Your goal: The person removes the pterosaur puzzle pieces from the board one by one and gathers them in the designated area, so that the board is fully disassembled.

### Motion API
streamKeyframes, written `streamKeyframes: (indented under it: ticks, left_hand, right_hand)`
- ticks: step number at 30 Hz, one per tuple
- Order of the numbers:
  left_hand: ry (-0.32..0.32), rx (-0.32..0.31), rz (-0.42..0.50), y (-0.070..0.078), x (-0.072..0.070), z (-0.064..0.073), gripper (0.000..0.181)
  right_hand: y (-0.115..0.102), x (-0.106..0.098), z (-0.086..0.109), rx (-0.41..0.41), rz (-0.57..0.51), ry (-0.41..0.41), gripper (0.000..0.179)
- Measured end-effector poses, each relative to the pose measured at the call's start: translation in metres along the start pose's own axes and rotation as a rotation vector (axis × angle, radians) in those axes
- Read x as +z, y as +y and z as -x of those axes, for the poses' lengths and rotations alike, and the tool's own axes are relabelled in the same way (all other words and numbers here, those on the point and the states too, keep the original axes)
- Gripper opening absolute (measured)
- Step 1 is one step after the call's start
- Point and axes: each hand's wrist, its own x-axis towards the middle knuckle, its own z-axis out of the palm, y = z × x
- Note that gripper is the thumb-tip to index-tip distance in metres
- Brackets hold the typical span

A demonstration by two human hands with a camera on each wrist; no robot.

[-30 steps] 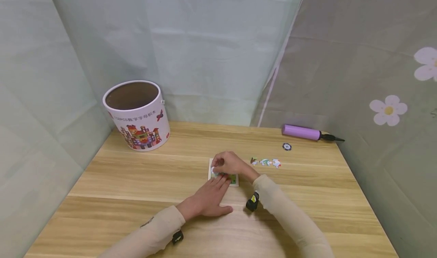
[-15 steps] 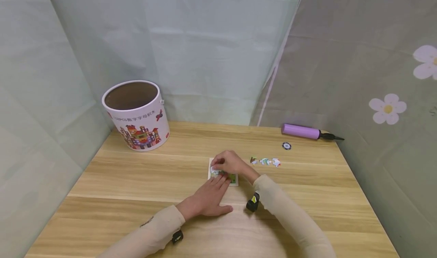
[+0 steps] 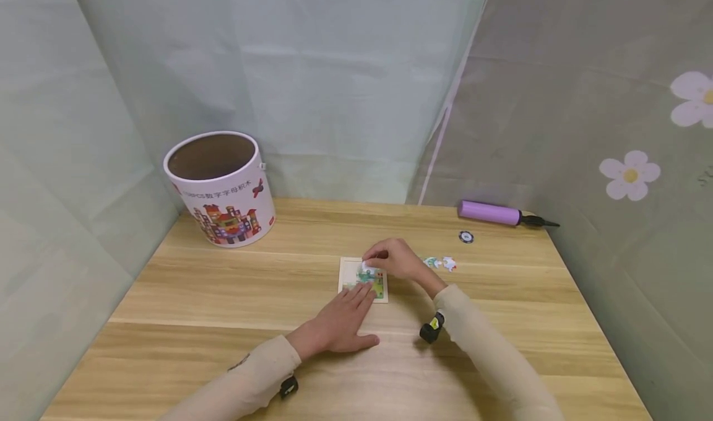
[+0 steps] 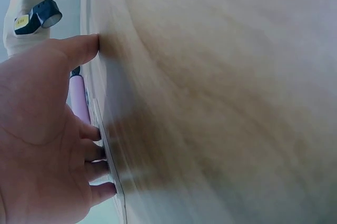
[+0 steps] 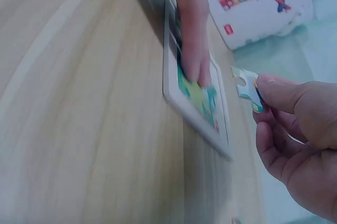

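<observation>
A small square jigsaw board [image 3: 340, 280] with a pale frame lies on the wooden table; green picture pieces fill its lower and right parts, and its upper left shows bare. My left hand [image 3: 346, 323] lies flat, its straight fingertips resting on the board's near side and the thumb spread out on the table. Above the board's far edge, my right hand [image 3: 398, 260] pinches a jigsaw piece [image 5: 246, 88] between thumb and fingers. In the right wrist view that piece is held clear of the board, pale with green and yellow edges. The left fingers cover part of the picture.
Two loose jigsaw pieces [image 3: 440, 263] lie right of the right hand. Beyond them are a poker chip [image 3: 466, 237] and a purple hand pump [image 3: 490, 213]. A large white bucket [image 3: 234, 198] stands at the back left, near the hanging cloth [image 3: 345, 99].
My right hand has lifted and moved right, carrying the jigsaw piece off the board's upper left. It now hides the leftmost loose piece's spot. My left hand has stayed in place.
</observation>
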Motion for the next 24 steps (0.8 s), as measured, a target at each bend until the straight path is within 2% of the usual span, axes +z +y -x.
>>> streamKeyframes:
  ticks: [16, 24]
  left_hand:
    - [-0.002, -0.011, -0.009, 0.002, 0.002, 0.0, 0.092]
    - [0.019, 0.0, -0.008, 0.001, 0.003, 0.001, 0.09]
  right_hand:
    - [0.028, -0.036, 0.058, 0.105, 0.033, 0.114, 0.007]
    - [0.042, -0.044, 0.075, 0.123, 0.052, 0.129, 0.008]
